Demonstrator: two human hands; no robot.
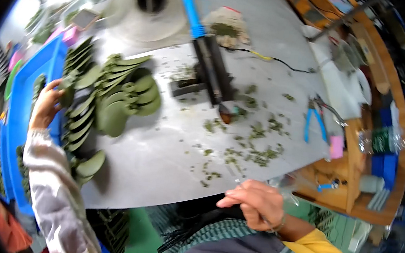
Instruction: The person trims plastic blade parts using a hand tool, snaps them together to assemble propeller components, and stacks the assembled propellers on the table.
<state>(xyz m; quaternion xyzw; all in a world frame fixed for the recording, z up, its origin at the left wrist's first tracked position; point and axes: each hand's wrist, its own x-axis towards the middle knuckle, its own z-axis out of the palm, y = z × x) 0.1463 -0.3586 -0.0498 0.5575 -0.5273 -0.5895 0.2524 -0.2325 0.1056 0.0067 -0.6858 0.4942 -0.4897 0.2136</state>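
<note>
My left hand [47, 105], in a pale shiny sleeve, is at the left, its fingers closed on a green moulded piece [67, 92] beside the blue tray [14, 105]. Just right of it, stacks of olive-green rounded pieces [112, 119] lie fanned out on the grey table [157, 174]. My right hand [256, 203] is over the near table edge with fingers curled together; whatever they hold, if anything, is too small to make out. Beyond it, a blue-handled tool like a soldering iron [210, 60] rests on a dark stand [187, 89], brownish tip towards me.
Small green scraps [261, 156] are scattered over the table. Blue-handled pliers [316, 123] lie at the right. A large translucent round lid [125, 13] and a work glove [229, 25] are at the back. A wooden shelf [347, 168] with a plastic bottle [382, 140] borders the right.
</note>
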